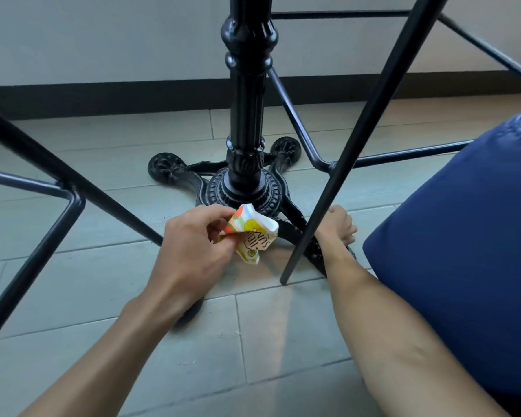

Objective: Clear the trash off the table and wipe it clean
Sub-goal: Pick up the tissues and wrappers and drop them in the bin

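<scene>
I am looking under the table at the floor. My left hand (193, 245) pinches a crumpled paper wrapper (251, 236), white with yellow, orange and green print, just above the tiles in front of the black cast-iron table base (244, 188). My right hand (339, 225) reaches down to the floor behind a thin black chair leg (328, 182), beside one foot of the table base. Its fingers curl downward; I cannot tell whether they hold anything. The tabletop is out of view.
Black metal chair frames stand at the left (51, 188) and right (403, 152). A blue-clad knee (463, 236) fills the right side. Grey floor tiles (283, 341) carry a few small crumbs. A dark baseboard (103, 97) runs along the wall behind.
</scene>
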A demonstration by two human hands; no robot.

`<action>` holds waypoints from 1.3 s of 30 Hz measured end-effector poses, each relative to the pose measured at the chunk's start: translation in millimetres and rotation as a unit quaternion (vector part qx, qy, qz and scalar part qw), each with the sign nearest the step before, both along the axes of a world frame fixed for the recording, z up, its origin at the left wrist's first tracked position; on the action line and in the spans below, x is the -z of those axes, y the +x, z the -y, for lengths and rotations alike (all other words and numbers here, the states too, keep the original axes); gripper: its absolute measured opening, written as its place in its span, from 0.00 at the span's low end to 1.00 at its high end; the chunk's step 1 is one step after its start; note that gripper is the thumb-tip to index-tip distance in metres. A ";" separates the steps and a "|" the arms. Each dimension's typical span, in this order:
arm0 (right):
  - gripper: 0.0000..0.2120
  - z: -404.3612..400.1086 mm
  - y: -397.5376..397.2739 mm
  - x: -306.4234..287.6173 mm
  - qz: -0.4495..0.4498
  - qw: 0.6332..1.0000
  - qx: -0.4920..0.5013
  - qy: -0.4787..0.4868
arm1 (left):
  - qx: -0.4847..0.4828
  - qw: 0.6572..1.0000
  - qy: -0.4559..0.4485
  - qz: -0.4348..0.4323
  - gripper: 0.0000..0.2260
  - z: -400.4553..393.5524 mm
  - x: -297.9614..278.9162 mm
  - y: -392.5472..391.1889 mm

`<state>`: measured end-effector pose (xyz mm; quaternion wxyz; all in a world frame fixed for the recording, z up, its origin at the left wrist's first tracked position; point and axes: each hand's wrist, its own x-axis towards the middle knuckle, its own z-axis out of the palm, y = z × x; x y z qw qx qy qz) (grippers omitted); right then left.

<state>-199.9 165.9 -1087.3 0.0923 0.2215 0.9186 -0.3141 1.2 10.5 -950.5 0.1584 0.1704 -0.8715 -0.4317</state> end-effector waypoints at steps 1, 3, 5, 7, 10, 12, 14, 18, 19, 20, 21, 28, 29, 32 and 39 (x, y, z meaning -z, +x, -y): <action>0.14 -2.2 3.2 -5.1 -0.010 1.000 0.013 -0.016 | -0.001 1.000 -0.001 0.000 0.15 -1.2 -3.7 0.2; 0.13 -3.2 15.0 -15.9 -0.025 0.997 0.043 -0.060 | -0.003 1.000 -0.001 0.000 0.15 -2.7 -9.1 0.5; 0.11 -1.9 35.1 -31.8 -0.024 0.992 0.069 -0.103 | -0.003 1.000 -0.002 0.006 0.13 -6.4 -18.0 2.4; 0.09 -1.7 60.7 -51.8 -0.012 0.986 0.086 -0.139 | -0.005 1.000 0.002 0.017 0.12 -13.6 -34.7 6.8; 0.09 -1.7 103.1 -87.4 0.005 0.975 0.107 -0.193 | -0.020 0.999 0.016 0.036 0.11 -28.3 -71.5 17.5; 0.09 -4.2 129.5 -119.2 0.023 0.964 0.115 -0.237 | -0.031 0.998 0.023 0.052 0.10 -40.3 -103.8 26.1; 0.08 -7.0 151.7 -155.6 0.048 0.951 0.123 -0.281 | -0.042 0.997 0.030 0.061 0.08 -53.3 -136.0 34.1; 0.05 -23.1 194.6 -253.0 0.097 0.939 0.105 -0.313 | -0.058 0.993 0.047 0.089 0.07 -78.9 -218.5 57.1; 0.06 -29.5 206.9 -281.0 0.095 0.940 0.089 -0.314 | -0.064 0.992 0.055 0.094 0.08 -84.4 -241.1 65.2; 0.05 -36.6 219.3 -308.9 0.088 0.943 0.067 -0.314 | -0.069 0.991 0.061 0.097 0.08 -89.4 -263.8 74.1; 0.03 -44.5 231.6 -339.6 0.083 0.944 0.042 -0.317 | -0.075 0.990 0.064 0.102 0.08 -94.3 -289.8 83.9; 0.07 -100.0 291.5 -552.3 0.110 0.937 -0.028 -0.330 | -0.100 0.986 0.083 0.106 0.09 -134.1 -470.5 139.0; 0.07 -108.9 298.0 -582.1 0.115 0.934 -0.042 -0.335 | -0.093 0.987 0.082 0.105 0.09 -141.5 -495.2 143.9; 0.07 -134.5 312.5 -663.2 0.101 0.927 -0.078 -0.352 | -0.074 0.989 0.090 0.090 0.08 -156.1 -561.0 150.5; 0.06 -192.4 290.3 -801.0 -0.038 0.923 -0.080 -0.375 | -0.018 0.994 0.075 0.071 0.10 -174.9 -661.2 127.3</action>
